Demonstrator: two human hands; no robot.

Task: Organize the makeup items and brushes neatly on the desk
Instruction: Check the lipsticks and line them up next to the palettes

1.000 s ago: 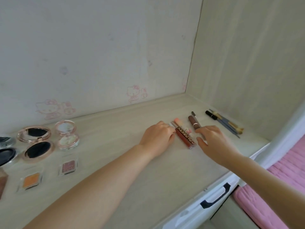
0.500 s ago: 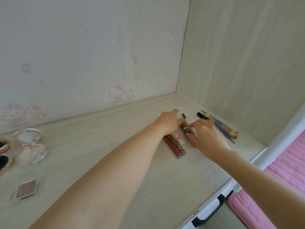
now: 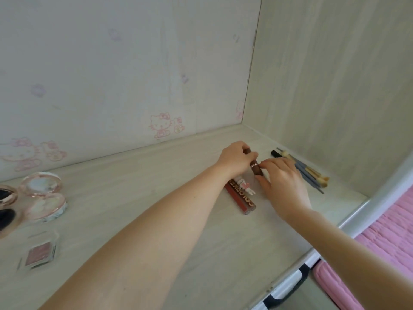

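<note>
Makeup items lie spread across a pale wooden desk [image 3: 138,220] set against a wall with pink cartoon-cat prints. Near the far right corner, the left hand [image 3: 237,159] grips the upper part of a brown tube [image 3: 256,168] with a rose-gold band, fingers curled around it. The right hand [image 3: 283,184] pinches the lower part of the same tube between thumb and fingertips. The tube lies low over the desk surface; whether it touches the surface cannot be told.

Just beside the tube, toward the camera, a red lip gloss [image 3: 240,196] marked with gold lettering lies flat, partly under the left wrist. A small white and pink charm [image 3: 245,186] rests against it.

Beyond the right hand, a group of brushes [image 3: 310,173] lies side by side near the side panel.

At the left edge, well apart from the hands, sit an open round compact [image 3: 44,195] and a square blush pan [image 3: 40,256].
</note>
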